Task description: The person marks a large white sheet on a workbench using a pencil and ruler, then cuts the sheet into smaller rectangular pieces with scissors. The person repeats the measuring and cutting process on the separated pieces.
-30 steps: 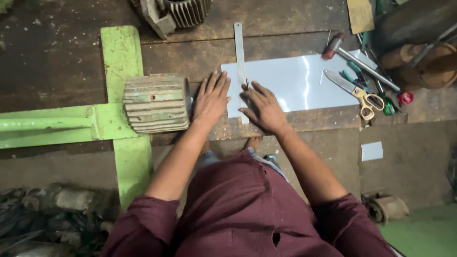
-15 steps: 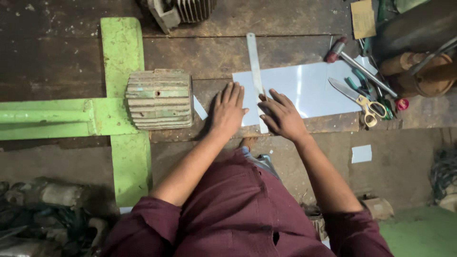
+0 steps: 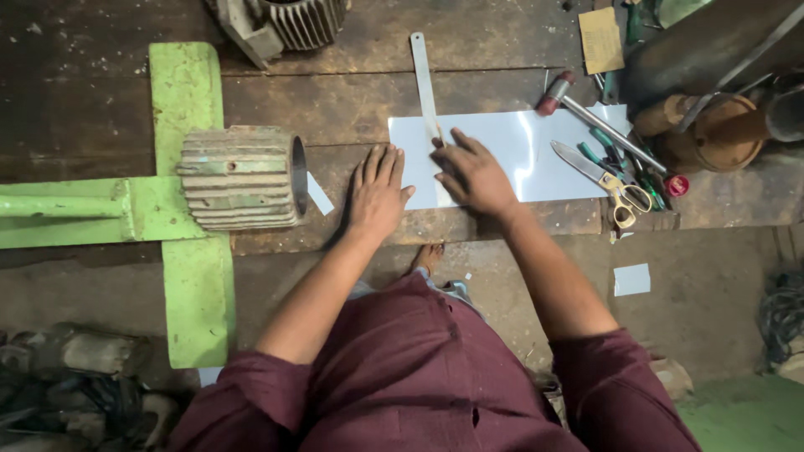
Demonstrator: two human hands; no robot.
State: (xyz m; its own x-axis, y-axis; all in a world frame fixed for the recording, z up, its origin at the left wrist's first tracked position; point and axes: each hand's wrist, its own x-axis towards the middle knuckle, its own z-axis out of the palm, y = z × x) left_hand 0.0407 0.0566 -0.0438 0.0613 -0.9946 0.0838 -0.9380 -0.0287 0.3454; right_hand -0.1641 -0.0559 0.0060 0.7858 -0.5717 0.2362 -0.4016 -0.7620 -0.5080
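A white sheet (image 3: 528, 146) lies flat on the dark wooden bench. A long metal ruler (image 3: 423, 79) lies across the sheet's left end, pointing away from me. My right hand (image 3: 473, 172) presses its fingers on the ruler and sheet near the sheet's left edge. Flat on the bare wood just left of the sheet rests my left hand (image 3: 377, 192), fingers together and holding nothing.
A ribbed grey motor housing (image 3: 239, 177) sits on a green metal frame (image 3: 180, 92) at the left. Scissors (image 3: 607, 180), a hammer (image 3: 586, 113) and small tools lie right of the sheet, beside rusty cans (image 3: 708, 125). Another finned motor (image 3: 293, 21) stands at the bench's far edge.
My left hand has slid off the sheet's edge onto the bare wood. My right hand stays on the ruler. The view has shifted slightly.
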